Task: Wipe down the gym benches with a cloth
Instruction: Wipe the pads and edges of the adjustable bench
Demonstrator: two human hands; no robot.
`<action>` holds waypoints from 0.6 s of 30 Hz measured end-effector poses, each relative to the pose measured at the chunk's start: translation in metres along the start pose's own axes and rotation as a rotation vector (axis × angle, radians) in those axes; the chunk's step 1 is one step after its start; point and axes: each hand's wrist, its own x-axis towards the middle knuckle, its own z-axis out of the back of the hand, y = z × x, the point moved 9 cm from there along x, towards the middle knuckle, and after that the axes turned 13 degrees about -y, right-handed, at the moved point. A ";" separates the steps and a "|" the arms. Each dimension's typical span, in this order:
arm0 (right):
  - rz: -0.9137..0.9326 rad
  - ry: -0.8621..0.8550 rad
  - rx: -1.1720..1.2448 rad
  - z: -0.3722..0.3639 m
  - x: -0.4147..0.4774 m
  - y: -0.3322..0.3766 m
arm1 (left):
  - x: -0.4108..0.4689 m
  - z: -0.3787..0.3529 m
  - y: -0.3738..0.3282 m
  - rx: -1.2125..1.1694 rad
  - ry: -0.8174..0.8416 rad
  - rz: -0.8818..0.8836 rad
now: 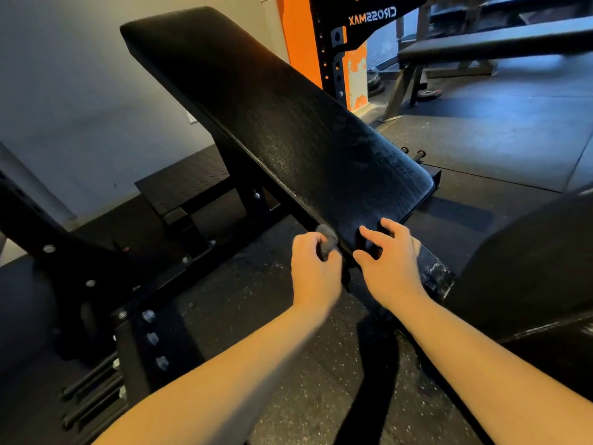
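Note:
A black padded incline bench back (pixel 276 117) slopes up from the lower middle to the upper left. My left hand (pixel 313 268) grips a small bunched grey cloth (pixel 328 240) against the pad's lower left corner. My right hand (pixel 390 261) sits just to the right, fingers loosely curled and spread, fingertips touching the pad's lower edge, holding nothing. Part of the black seat pad (pixel 526 268) shows at the right edge.
The bench's black steel frame (pixel 134 335) with bolts stands at lower left. A flat bench (pixel 494 43) and an orange-and-black rack (pixel 337 43) stand at the back right. Weight plates (pixel 428 93) lie on the speckled rubber floor (pixel 288 396). A white wall is at left.

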 end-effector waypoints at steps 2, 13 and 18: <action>-0.006 0.001 0.010 0.000 -0.001 0.001 | -0.008 -0.005 0.005 0.043 0.114 -0.032; -0.007 0.045 0.029 0.000 -0.001 -0.004 | 0.079 0.034 0.009 -0.034 -0.107 0.077; -0.016 0.081 0.112 0.001 -0.002 -0.012 | 0.042 0.014 -0.007 0.031 -0.136 -0.022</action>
